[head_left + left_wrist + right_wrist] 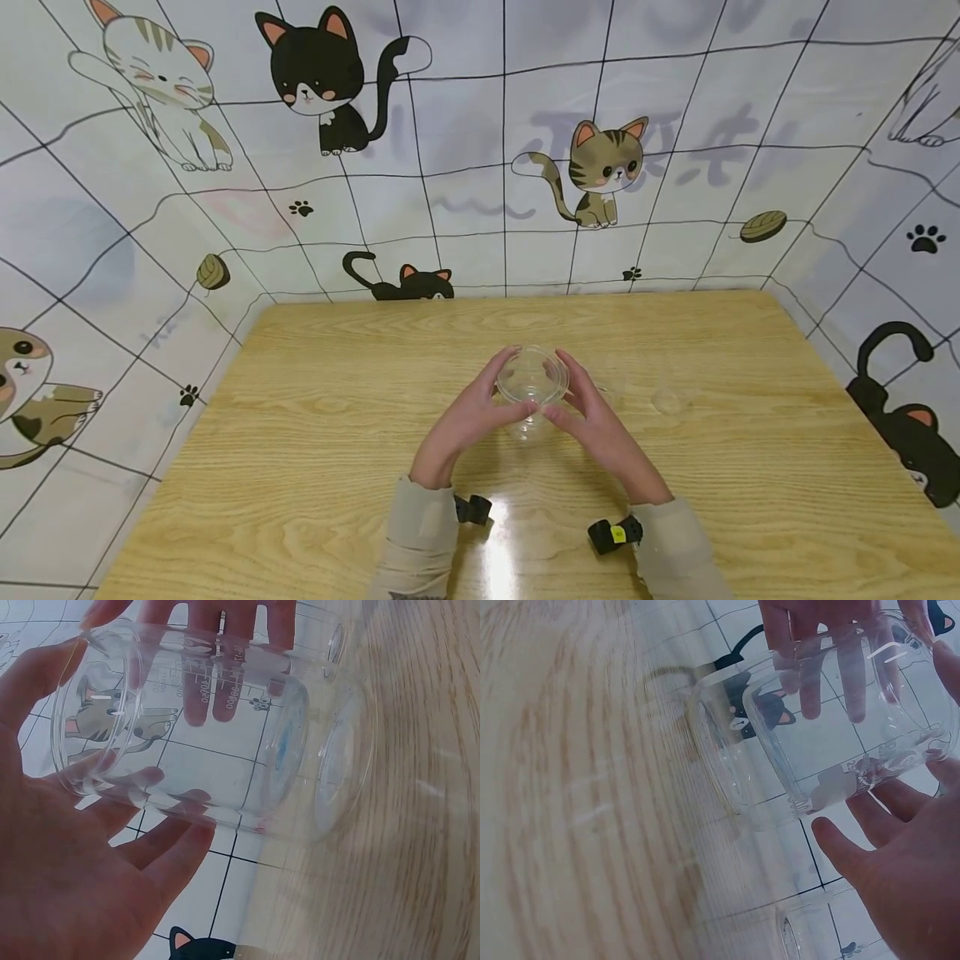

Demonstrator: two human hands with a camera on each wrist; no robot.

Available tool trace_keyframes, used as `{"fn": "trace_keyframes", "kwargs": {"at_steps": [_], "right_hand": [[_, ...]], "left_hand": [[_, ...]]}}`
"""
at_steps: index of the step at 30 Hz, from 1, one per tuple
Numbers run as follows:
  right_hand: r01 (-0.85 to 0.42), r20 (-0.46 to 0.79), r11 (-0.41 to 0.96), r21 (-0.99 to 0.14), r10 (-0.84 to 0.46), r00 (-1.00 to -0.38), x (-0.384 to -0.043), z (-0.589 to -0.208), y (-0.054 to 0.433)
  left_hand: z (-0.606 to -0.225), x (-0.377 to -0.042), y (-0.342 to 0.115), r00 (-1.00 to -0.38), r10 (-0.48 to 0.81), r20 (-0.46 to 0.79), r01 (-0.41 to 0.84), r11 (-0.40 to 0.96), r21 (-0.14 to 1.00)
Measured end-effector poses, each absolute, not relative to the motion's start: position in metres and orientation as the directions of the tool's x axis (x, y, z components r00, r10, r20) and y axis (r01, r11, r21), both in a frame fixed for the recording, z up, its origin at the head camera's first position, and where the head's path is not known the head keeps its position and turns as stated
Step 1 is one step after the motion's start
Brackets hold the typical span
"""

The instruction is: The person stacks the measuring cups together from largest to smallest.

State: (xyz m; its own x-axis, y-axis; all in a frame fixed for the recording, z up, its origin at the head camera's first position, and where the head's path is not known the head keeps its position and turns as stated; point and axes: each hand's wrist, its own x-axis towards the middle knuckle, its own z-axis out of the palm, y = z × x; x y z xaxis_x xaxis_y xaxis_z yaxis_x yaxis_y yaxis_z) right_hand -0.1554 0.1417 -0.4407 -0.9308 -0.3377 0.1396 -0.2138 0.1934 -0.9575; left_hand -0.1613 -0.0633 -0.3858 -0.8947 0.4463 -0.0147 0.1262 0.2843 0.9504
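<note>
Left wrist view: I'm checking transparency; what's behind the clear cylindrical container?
Through the container show right fingers, left fingers, a white gridded wall, a printed grey cat and pale wooden tabletop. Wall behind the fingers is hidden.

Left hand (71, 870) grips clear cup (202, 761) with printed scale (232, 684); right hand (238, 622) touches far side; table (420, 825) at right, wall (208, 891) behind.

The left grip (477, 412) and right grip (600, 423) partly hide the clear vessel (532, 382).
</note>
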Motion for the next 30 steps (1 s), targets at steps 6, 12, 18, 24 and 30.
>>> {"fn": "trace_keyframes", "kwargs": {"at_steps": [6,12,18,24,30], "right_hand": [[-0.230,0.154,0.193,-0.954,-0.341,-0.927,-0.156,-0.440,0.142],[-0.212,0.136,0.205,-0.956,-0.331,-0.934,-0.155,-0.440,0.142],[-0.205,0.128,0.211,-0.956,-0.328,-0.936,-0.156,-0.441,0.142],[-0.204,0.128,0.210,-0.956,-0.328,-0.936,-0.156,-0.443,0.141],[-0.203,0.130,0.203,-0.958,-0.325,-0.937,-0.156,-0.441,0.140]], "left_hand": [[-0.385,-0.161,-0.063,-0.897,0.443,-0.001,0.151,0.306,0.940],[-0.385,-0.161,-0.064,-0.896,0.445,-0.014,0.143,0.317,0.938],[-0.386,-0.162,-0.064,-0.896,0.444,-0.018,0.129,0.298,0.946],[-0.387,-0.162,-0.065,-0.896,0.444,-0.013,0.138,0.307,0.941],[-0.399,-0.167,-0.065,-0.901,0.433,-0.017,0.133,0.315,0.940]]}}
